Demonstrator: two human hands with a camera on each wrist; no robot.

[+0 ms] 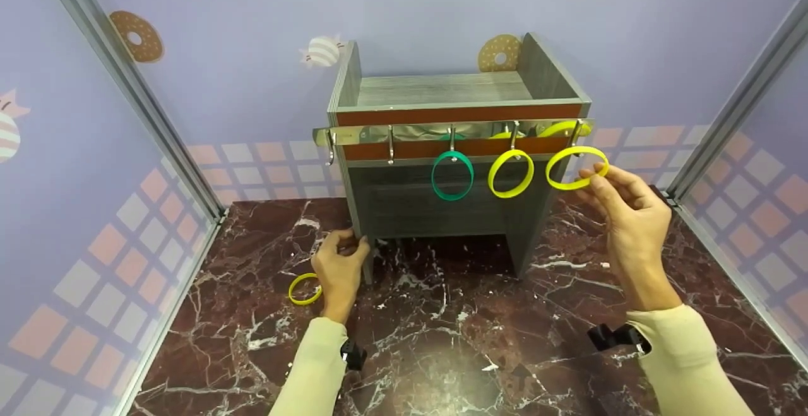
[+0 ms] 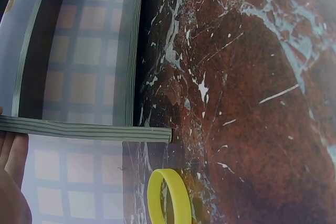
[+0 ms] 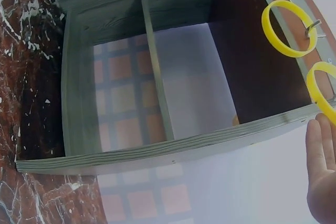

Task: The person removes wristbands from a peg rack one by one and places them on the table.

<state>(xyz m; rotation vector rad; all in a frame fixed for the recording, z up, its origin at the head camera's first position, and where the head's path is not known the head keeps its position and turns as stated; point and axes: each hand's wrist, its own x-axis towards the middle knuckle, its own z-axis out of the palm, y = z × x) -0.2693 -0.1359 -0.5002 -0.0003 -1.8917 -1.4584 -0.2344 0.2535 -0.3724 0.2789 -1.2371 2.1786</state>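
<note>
My right hand [image 1: 634,214] pinches a yellow silicone wristband [image 1: 577,168] between thumb and fingertips, right at the rightmost hook of the metal hook rail [image 1: 372,134]. In the right wrist view, the fingers [image 3: 315,148] are at the band's lower edge. A second yellow wristband [image 1: 511,173] hangs from the neighbouring hook, and a green wristband [image 1: 452,175] from the one left of that. My left hand [image 1: 341,264] grips the front edge of the left side panel of the grey wooden shelf [image 1: 363,214], low down. Close beside that hand, another yellow wristband [image 1: 305,289] lies on the table.
The shelf stands on a dark red marbled tabletop [image 1: 442,340] against a lilac patterned wall [image 1: 252,56]. Its rail's two left hooks, including one hook [image 1: 391,144], hold no bands. Metal frame posts [image 1: 132,81] border the space on both sides.
</note>
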